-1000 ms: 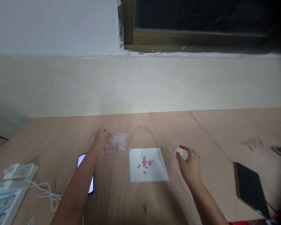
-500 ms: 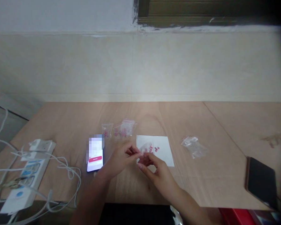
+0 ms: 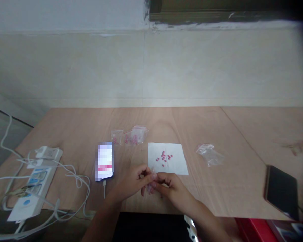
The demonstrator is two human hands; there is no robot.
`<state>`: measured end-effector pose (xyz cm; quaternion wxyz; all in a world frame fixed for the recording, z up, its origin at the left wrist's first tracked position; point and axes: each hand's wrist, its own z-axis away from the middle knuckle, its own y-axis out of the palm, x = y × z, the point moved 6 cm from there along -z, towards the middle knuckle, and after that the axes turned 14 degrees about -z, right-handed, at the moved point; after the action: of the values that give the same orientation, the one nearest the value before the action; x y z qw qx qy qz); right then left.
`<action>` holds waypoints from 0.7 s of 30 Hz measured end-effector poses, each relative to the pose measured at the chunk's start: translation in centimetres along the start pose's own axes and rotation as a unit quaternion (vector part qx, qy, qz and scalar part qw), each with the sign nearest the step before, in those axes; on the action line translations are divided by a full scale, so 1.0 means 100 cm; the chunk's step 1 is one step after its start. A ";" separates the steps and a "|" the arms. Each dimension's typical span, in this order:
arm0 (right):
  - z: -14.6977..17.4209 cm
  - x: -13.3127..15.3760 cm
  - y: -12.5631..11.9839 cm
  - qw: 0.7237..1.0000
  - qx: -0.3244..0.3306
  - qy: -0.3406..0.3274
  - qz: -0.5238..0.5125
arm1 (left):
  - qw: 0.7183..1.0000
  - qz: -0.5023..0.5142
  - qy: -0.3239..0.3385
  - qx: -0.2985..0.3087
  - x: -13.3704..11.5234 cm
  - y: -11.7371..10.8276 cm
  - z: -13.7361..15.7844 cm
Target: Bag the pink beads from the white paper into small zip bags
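My left hand (image 3: 138,181) and my right hand (image 3: 170,185) meet at the front of the table, both closed on a small clear plastic bag (image 3: 150,190). Fingers and thumbs of both hands pinch it and cover most of it; some pink shows low in the bag. Just beyond my hands lies a white sheet of paper (image 3: 178,164) with several small pink pieces, like beads or pills (image 3: 163,156), scattered on it. Farther back and to the left, several small zip bags (image 3: 138,134) with pink pieces inside lie flat, one bag (image 3: 116,137) a little apart.
A lit phone (image 3: 104,161) lies left of my hands, a white cable plug (image 3: 104,184) below it. A white power strip (image 3: 35,188) with tangled cables fills the left side. Crumpled clear bags (image 3: 209,155) lie right of the paper. A dark device (image 3: 282,191) sits at far right.
My hands have drawn back from over the paper toward the table's front edge with the bag. More pink pieces on the paper are now uncovered. The view has shifted slightly.
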<state>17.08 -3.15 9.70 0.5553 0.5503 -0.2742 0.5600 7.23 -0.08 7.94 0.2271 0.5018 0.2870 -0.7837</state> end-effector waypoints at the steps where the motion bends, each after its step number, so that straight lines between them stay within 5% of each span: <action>1: -0.001 -0.002 -0.001 1.000 -0.002 0.010 -0.026 | 1.000 -0.008 -0.001 0.002 0.000 -0.001 0.000; 8: -0.009 -0.012 -0.006 0.988 -0.063 0.065 -0.125 | 0.995 -0.097 0.004 0.022 -0.009 -0.012 -0.005; 17: -0.007 -0.012 -0.038 0.972 -0.226 0.023 0.055 | 0.992 -0.124 -0.019 0.028 -0.005 -0.015 -0.006; 21: -0.002 -0.010 -0.043 0.962 -0.243 0.011 0.123 | 0.988 -0.151 -0.034 0.029 0.000 -0.012 -0.002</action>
<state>20.71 -2.27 7.41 0.6023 0.3544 -0.4614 0.5466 6.58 0.98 8.14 0.1013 0.4322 0.3289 -0.8335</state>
